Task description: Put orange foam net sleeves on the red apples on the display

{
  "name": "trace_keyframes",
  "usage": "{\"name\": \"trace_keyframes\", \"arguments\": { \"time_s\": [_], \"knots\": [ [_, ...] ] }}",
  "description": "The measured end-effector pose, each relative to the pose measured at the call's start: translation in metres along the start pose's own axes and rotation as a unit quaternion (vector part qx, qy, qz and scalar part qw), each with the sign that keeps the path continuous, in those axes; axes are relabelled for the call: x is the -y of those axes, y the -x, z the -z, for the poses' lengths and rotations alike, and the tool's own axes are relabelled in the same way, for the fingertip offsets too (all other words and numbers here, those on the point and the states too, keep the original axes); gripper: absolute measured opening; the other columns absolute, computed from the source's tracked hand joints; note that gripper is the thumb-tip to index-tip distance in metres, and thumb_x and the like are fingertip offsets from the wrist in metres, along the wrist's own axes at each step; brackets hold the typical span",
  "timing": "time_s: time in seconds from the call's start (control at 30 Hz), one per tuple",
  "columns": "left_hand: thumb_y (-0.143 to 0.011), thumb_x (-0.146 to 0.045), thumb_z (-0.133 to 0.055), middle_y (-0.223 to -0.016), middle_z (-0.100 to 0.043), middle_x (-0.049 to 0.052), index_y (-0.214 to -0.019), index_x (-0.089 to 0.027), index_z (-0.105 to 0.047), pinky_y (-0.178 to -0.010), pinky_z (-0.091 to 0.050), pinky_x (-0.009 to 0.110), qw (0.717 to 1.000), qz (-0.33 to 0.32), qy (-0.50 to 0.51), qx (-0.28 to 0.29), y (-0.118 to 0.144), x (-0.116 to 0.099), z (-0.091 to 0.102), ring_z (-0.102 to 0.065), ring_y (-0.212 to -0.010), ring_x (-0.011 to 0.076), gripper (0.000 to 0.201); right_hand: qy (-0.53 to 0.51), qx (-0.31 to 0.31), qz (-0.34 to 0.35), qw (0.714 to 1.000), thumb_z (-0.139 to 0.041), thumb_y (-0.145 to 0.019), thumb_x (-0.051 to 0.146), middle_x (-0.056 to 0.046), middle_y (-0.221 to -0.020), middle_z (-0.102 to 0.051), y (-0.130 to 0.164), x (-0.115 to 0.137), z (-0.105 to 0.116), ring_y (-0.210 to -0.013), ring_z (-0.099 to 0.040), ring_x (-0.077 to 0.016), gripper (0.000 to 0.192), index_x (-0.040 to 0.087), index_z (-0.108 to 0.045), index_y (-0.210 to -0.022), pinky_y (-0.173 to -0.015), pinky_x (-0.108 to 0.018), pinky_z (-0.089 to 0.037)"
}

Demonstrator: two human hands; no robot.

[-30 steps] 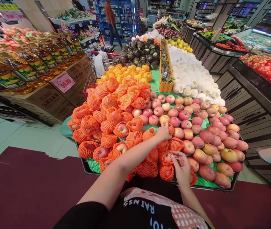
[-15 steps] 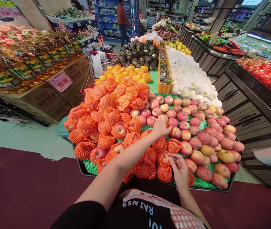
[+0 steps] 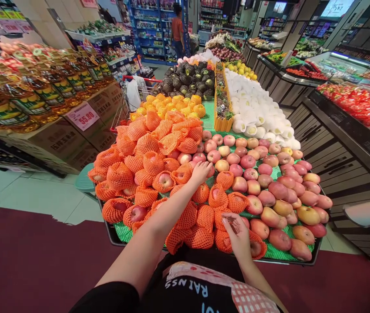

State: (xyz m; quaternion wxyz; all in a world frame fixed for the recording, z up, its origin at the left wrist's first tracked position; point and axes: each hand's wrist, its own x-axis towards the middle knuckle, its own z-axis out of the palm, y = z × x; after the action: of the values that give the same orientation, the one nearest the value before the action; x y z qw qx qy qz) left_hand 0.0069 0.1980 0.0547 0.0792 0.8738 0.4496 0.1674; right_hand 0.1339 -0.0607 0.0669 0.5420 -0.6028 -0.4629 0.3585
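My left hand (image 3: 201,172) reaches across the display with its fingers curled over a red apple (image 3: 210,171), which shows just past the fingertips. Nearer my body, my right hand (image 3: 239,236) is half curled, thumb and fingers apart, with nothing visible between them. It hovers close above apples in orange foam nets (image 3: 224,240). Another netted apple (image 3: 255,248) sits beside its wrist side. A small netted apple (image 3: 225,179) lies just right of my left hand, at the edge of the bare apples (image 3: 253,187).
Netted apples (image 3: 119,174) are heaped on the left. Behind are yellow-netted fruit (image 3: 171,104), black-netted fruit (image 3: 188,80), white-wrapped fruit (image 3: 259,108) and a planter divider (image 3: 223,124). A cart (image 3: 122,115), a green stool (image 3: 85,180) and oil bottles (image 3: 41,91) stand left. A person (image 3: 177,32) is farther back.
My left hand has moved left from the netted apple, which now shows, onto a bare apple. My right hand has shifted slightly left and down. The person at the back has moved right.
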Motion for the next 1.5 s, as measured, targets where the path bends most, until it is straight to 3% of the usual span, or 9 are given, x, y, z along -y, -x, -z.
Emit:
{"name": "trace_keyframes", "arguments": {
  "time_s": [0.2,0.3,0.5,0.73,0.87,1.0,1.1,1.3,1.5],
  "knots": [
    [-0.078,-0.029,-0.075,-0.128,-0.063,0.013,-0.134,-0.019,-0.048,-0.101,-0.047,0.041,0.996,0.04,0.034,-0.065,0.007,-0.01,0.032,-0.061,-0.119,0.0308,0.063,0.002,-0.004,0.002,1.0,-0.071,-0.089,0.047,-0.006,-0.104,-0.076,0.004,-0.002,0.003,-0.103,-0.07,-0.0263,0.022,0.026,-0.071,-0.098,-0.092,-0.042,-0.056],
    [-0.076,-0.042,-0.079,-0.123,-0.064,0.01,-0.135,-0.021,-0.046,-0.098,-0.047,0.04,0.99,0.0,0.104,-0.092,0.031,-0.018,0.058,-0.061,-0.114,0.0297,0.072,-0.005,-0.013,-0.002,1.0,-0.071,-0.089,0.047,-0.007,-0.106,-0.076,0.002,-0.009,0.007,-0.102,-0.07,-0.0262,0.024,0.025,-0.07,-0.099,-0.093,-0.044,-0.056],
    [-0.064,-0.041,-0.086,-0.119,-0.067,0.011,-0.129,-0.024,-0.057,-0.102,-0.043,0.043,0.978,-0.149,0.103,0.106,0.096,-0.039,0.058,-0.062,-0.112,0.0326,0.073,-0.003,-0.021,-0.005,1.0,-0.072,-0.088,0.051,-0.007,-0.103,-0.076,-0.005,-0.01,0.003,-0.098,-0.071,-0.0267,0.029,0.024,-0.071,-0.098,-0.09,-0.044,-0.057],
    [-0.075,-0.054,-0.081,-0.137,-0.062,0.014,-0.138,-0.023,-0.053,-0.113,-0.039,0.046,0.97,-0.155,0.154,0.106,0.116,-0.035,0.046,-0.056,-0.129,0.0332,0.075,0.021,0.037,-0.005,0.999,-0.068,-0.091,0.05,-0.007,-0.104,-0.075,0.0,-0.007,-0.01,-0.101,-0.07,-0.0271,0.026,0.026,-0.07,-0.1,-0.092,-0.042,-0.056],
    [-0.088,-0.051,-0.068,-0.142,-0.059,0.012,-0.134,-0.026,-0.056,-0.115,-0.04,0.045,0.985,-0.083,0.153,-0.004,0.089,-0.011,0.07,-0.052,-0.135,0.0296,0.053,0.026,0.043,0.001,0.999,-0.068,-0.091,0.05,-0.008,-0.105,-0.075,0.001,-0.009,-0.011,-0.102,-0.07,-0.0278,0.026,0.025,-0.07,-0.1,-0.09,-0.042,-0.057],
    [-0.092,-0.046,-0.061,-0.157,-0.044,0.016,-0.126,-0.021,-0.061,-0.117,-0.037,0.052,0.97,0.143,0.039,-0.192,0.058,0.033,0.083,-0.037,-0.147,0.0351,0.042,0.034,0.042,0.004,0.999,-0.068,-0.092,0.048,-0.008,-0.107,-0.074,0.002,-0.009,-0.009,-0.103,-0.07,-0.0283,0.025,0.025,-0.07,-0.101,-0.091,-0.043,-0.056],
    [-0.092,-0.046,-0.058,-0.161,-0.04,0.019,-0.12,-0.015,-0.066,-0.119,-0.032,0.057,0.936,0.283,-0.015,-0.21,0.046,0.063,0.084,-0.029,-0.151,0.0418,0.042,0.033,0.034,0.004,0.999,-0.068,-0.091,0.049,-0.008,-0.106,-0.075,0.002,-0.009,-0.008,-0.103,-0.07,-0.0292,0.026,0.025,-0.07,-0.1,-0.09,-0.044,-0.057],
    [-0.092,-0.044,-0.055,-0.135,-0.065,0.02,-0.115,-0.013,-0.069,-0.121,-0.031,0.052,0.944,0.263,-0.028,-0.195,0.055,0.071,0.084,-0.053,-0.134,0.0358,0.042,0.03,0.018,0.009,0.999,-0.07,-0.089,0.051,-0.008,-0.104,-0.076,0.002,-0.008,-0.008,-0.101,-0.071,-0.0292,0.027,0.026,-0.072,-0.098,-0.088,-0.043,-0.059],
    [-0.094,-0.043,-0.053,-0.13,-0.067,0.015,-0.115,-0.022,-0.071,-0.117,-0.039,0.053,0.934,0.202,0.06,-0.289,0.114,0.008,0.101,-0.06,-0.124,0.0316,0.035,0.029,0.01,0.01,0.999,-0.071,-0.088,0.052,-0.008,-0.103,-0.076,0.002,-0.004,-0.01,-0.098,-0.071,-0.0287,0.027,0.026,-0.073,-0.095,-0.087,-0.043,-0.059]
  ]
}}
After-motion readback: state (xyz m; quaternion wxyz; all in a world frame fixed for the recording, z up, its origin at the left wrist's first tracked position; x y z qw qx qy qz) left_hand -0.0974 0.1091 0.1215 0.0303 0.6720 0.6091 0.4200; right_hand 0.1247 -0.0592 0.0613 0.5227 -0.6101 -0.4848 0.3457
